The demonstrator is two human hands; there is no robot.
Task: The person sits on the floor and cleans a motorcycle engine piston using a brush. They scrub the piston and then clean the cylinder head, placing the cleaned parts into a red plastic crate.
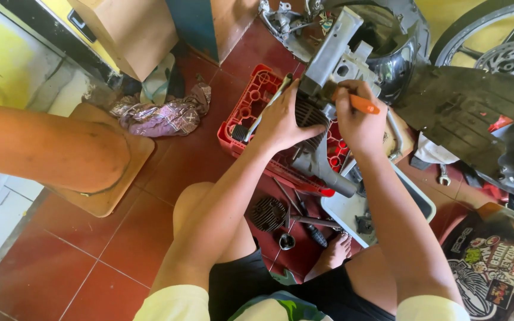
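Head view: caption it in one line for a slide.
Left hand steadies a grey engine block while right hand grips an orange-handled tool.

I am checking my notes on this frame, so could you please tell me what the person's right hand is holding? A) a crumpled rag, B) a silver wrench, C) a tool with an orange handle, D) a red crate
C: the right hand grips a tool with an orange handle against the grey engine part, which the left hand steadies above the red crate.
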